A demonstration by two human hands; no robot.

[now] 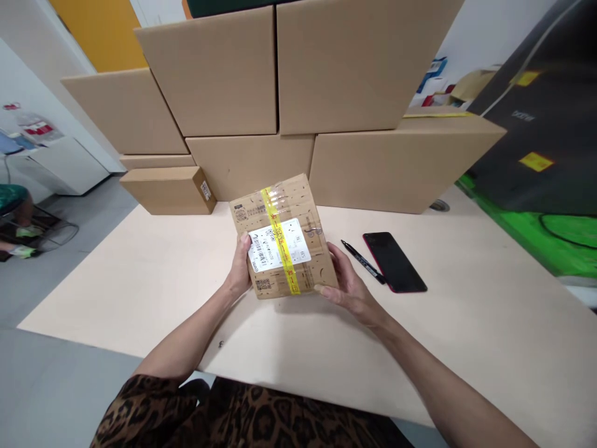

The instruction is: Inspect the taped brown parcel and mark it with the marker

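Note:
Between my two hands is a small cardboard box, tilted so its labelled face points toward me. A white shipping label and a strip of yellow printed tape cover the middle of that face, with clear tape at the upper edge. My left hand grips the left side, thumb on the label's edge. My right hand holds the lower right corner, thumb in front and fingers along the side. Just right of that hand lie a black marker pen and a black smartphone with a red edge.
Large cardboard boxes are stacked along the back of the pale table. A smaller closed carton stands at the back left. Beyond the table's right side is a large dark object above something green. Part of another person shows at far left.

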